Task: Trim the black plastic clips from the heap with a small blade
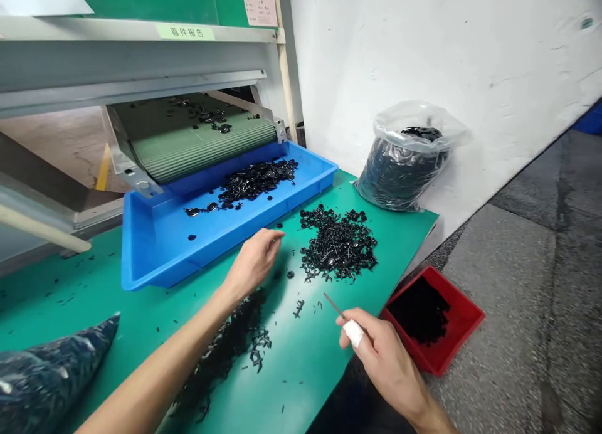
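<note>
My left hand (256,258) is over the green tabletop, just in front of the blue tray (164,264). Its fingers are curled together, and whatever may be in them is hidden. In my right hand (383,349) is a thin, reddish-brown stick-like tool (333,305), pointing up and to the left. White wrapping (352,333) shows at the grip; whether it is on the tool or a finger I cannot tell. Beyond the tool's tip lies a pile of small black plastic parts (338,243). More dark pieces (230,340) lie beneath my left forearm.
A green ribbed conveyor belt (202,152) ends above the blue tray, which holds black parts (258,180). An open clear bag (404,164) of black parts leans by the wall. A red bin (463,318) stands at right, another filled bag (51,377) at left.
</note>
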`<state>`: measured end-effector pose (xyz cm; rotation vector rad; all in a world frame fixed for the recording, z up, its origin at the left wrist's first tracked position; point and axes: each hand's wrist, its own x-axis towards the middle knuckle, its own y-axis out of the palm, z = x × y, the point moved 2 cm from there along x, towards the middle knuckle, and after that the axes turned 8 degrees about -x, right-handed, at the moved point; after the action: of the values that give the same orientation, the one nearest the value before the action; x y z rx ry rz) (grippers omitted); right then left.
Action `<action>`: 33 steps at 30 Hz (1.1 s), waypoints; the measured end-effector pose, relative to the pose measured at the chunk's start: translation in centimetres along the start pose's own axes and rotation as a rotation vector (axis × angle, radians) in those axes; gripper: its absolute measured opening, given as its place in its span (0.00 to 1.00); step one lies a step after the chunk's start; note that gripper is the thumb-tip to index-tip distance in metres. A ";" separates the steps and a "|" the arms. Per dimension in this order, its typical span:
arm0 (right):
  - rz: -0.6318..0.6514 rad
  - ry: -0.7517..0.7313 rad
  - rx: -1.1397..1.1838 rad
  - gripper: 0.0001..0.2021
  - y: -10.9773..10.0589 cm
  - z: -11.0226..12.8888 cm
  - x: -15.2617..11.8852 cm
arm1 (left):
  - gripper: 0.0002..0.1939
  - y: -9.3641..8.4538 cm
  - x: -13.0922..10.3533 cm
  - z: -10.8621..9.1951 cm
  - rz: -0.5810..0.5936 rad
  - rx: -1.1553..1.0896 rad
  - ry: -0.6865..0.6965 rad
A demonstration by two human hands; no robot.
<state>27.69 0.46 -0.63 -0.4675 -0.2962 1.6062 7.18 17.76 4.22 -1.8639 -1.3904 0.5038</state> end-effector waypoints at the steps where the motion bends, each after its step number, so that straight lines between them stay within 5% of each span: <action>1: -0.011 -0.005 -0.032 0.15 0.0 0.0 0.2 | 0.17 0.1 1.3 0.9 -0.009 0.039 0.009; 7: 0.000 0.045 -0.015 0.16 0.1 -0.6 0.9 | 0.15 2.1 5.4 4.3 0.039 0.142 0.003; 13: 0.050 0.028 0.098 0.11 -0.2 -0.2 1.4 | 0.09 0.6 5.7 3.4 0.059 0.008 -0.071; 16: -0.019 -0.062 0.005 0.12 -0.5 0.5 1.7 | 0.10 -0.4 3.0 1.2 0.040 -0.153 -0.126; 19: -0.086 -0.164 -0.042 0.16 -0.7 1.0 1.8 | 0.14 0.0 -2.0 -1.2 0.045 -0.365 -0.201; 21: -0.086 -0.204 -0.060 0.18 -0.6 1.3 1.7 | 0.15 1.3 -5.8 -2.0 0.084 -0.842 -0.434; 24: -0.062 -0.261 -0.138 0.21 -0.1 1.7 1.4 | 0.13 3.2 -10.0 -2.4 0.049 -1.236 -0.623; 33: -0.180 -0.398 -0.457 0.25 1.6 3.1 0.8 | 0.11 5.6 -11.7 -1.0 0.003 -1.407 -0.601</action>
<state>24.79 1.38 1.24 -0.4471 -0.9932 1.4434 7.55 5.79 -0.77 -2.8970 -2.5216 -0.0221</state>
